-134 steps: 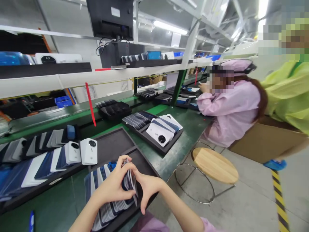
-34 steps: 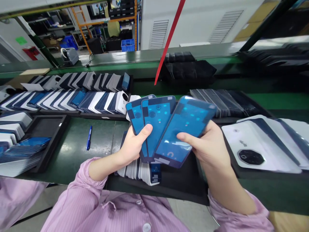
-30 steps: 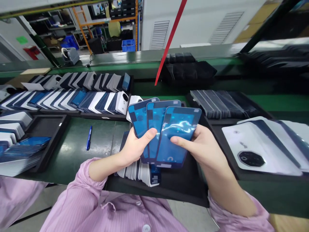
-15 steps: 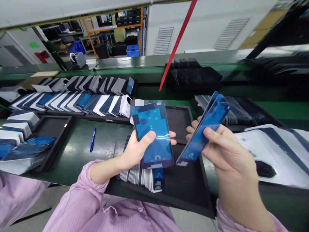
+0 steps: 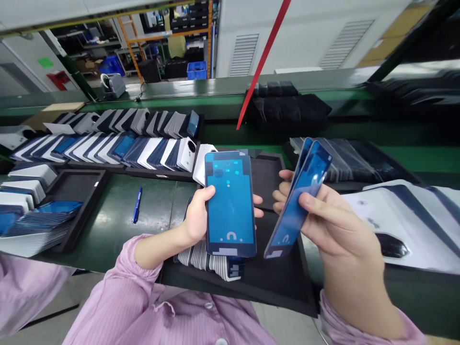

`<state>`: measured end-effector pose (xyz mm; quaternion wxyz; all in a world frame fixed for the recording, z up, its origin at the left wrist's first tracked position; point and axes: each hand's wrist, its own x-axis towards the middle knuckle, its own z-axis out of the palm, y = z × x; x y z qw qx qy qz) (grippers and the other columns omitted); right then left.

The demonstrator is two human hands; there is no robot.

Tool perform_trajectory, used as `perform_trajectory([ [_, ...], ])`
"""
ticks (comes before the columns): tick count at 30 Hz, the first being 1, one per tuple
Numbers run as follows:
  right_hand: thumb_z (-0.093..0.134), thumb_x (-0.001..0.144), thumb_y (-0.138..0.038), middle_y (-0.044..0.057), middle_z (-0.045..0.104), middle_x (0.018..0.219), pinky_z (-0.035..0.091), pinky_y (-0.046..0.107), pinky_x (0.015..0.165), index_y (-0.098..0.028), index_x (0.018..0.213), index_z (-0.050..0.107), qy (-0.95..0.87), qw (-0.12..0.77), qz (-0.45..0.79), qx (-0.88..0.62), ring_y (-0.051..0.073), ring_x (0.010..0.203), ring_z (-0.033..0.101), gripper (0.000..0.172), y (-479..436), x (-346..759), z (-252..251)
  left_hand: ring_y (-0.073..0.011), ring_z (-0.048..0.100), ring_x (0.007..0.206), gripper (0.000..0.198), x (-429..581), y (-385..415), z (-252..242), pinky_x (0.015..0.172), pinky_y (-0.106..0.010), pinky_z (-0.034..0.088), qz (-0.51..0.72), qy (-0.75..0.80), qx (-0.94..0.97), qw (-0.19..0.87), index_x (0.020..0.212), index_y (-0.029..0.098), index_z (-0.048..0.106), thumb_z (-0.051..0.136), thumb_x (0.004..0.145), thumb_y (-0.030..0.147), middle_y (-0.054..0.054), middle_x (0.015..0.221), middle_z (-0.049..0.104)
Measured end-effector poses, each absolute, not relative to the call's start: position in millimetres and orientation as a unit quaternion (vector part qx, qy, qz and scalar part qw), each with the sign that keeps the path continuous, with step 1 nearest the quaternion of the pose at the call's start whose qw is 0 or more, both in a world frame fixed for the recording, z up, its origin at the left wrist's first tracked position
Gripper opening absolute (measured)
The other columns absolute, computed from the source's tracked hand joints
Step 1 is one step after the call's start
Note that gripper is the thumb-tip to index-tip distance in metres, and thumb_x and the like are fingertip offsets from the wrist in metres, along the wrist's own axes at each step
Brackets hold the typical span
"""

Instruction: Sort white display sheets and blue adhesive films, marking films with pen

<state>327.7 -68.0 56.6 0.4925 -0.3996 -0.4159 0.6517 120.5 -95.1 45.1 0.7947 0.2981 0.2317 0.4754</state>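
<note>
Since half a second earlier, the thumb of the left hand (image 5: 197, 215) had been shifted from the face to the left edge of a flat, rectangular, blue-filmed panel with a dark border (image 5: 232, 211), which had been turned squarer to view. Panel cradled, fingertips showing past its right edge. Two similar blue panels (image 5: 290, 223) were pinched in the right hand (image 5: 334, 225), tops slightly splayed. Long axis of the single panel: near upright in view; the pair was tilted, top to the right, almost edge-on. Only a narrow gap was left between, above the shallow black tray (image 5: 283, 287). Partly hidden below: a packed row of white-and-dark panels (image 5: 201, 258). Whether more was held behind the single panel could not be told.
</note>
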Motion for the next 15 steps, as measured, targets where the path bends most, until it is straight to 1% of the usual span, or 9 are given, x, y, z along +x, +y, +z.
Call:
perform_trajectory([
  [2,0.093,0.061,-0.047,0.000,0.075,0.076,0.067,0.043,0.065,-0.028,0.101,0.072,-0.425,0.477,0.660,-0.395,0.024,0.066,0.074,0.049,-71.2,323.3,56.2,-0.0363,0.072,0.103,0.057,121.7,-95.3,43.4,0.085,-0.045,0.058,0.502,0.273,0.308,0.761,0.109,0.012,0.072,0.067,0.078,0.059,-0.016,0.112,0.076],
  [5,0.092,0.064,-0.044,0.004,0.079,0.084,0.067,0.048,0.073,-0.025,0.092,0.072,-0.448,0.461,0.661,-0.387,0.029,0.075,0.077,0.039,-74.5,316.3,52.1,-0.0325,0.072,0.104,0.046,123.3,-95.5,38.6,0.091,-0.044,0.058,0.562,0.357,0.347,0.660,0.110,0.017,0.072,0.076,0.079,0.051,-0.010,0.110,0.077],
  [7,0.092,0.064,-0.042,0.005,0.080,0.089,0.067,0.050,0.076,-0.025,0.092,0.073,-0.458,0.466,0.651,-0.386,0.030,0.081,0.078,0.038,-74.7,312.5,48.3,-0.0297,0.072,0.107,0.041,123.8,-95.3,34.1,0.094,-0.041,0.058,0.589,0.378,0.387,0.600,0.109,0.019,0.073,0.080,0.079,0.046,-0.008,0.113,0.077],
  [9,0.093,0.063,-0.041,0.006,0.081,0.090,0.067,0.050,0.076,-0.024,0.094,0.074,-0.456,0.475,0.645,-0.389,0.031,0.084,0.078,0.041,-73.6,310.3,45.7,-0.0278,0.072,0.108,0.040,123.4,-95.0,30.1,0.096,-0.039,0.057,0.605,0.373,0.417,0.567,0.110,0.021,0.072,0.082,0.078,0.042,-0.007,0.114,0.077],
  [12,0.094,0.060,-0.041,0.005,0.081,0.089,0.067,0.051,0.078,-0.025,0.092,0.075,-0.435,0.492,0.645,-0.391,0.032,0.086,0.078,0.041,-70.4,310.8,46.5,-0.0277,0.072,0.110,0.043,122.1,-95.8,29.1,0.099,-0.040,0.056,0.619,0.365,0.415,0.558,0.112,0.021,0.071,0.085,0.076,0.042,-0.007,0.116,0.077],
  [15,0.093,0.061,-0.043,0.003,0.081,0.089,0.067,0.051,0.079,-0.027,0.091,0.075,-0.419,0.506,0.640,-0.399,0.031,0.084,0.078,0.038,-65.7,316.7,51.0,-0.0309,0.073,0.107,0.044,121.1,-97.8,34.7,0.094,-0.044,0.058,0.585,0.337,0.394,0.623,0.111,0.019,0.071,0.079,0.080,0.048,-0.011,0.115,0.076],
])
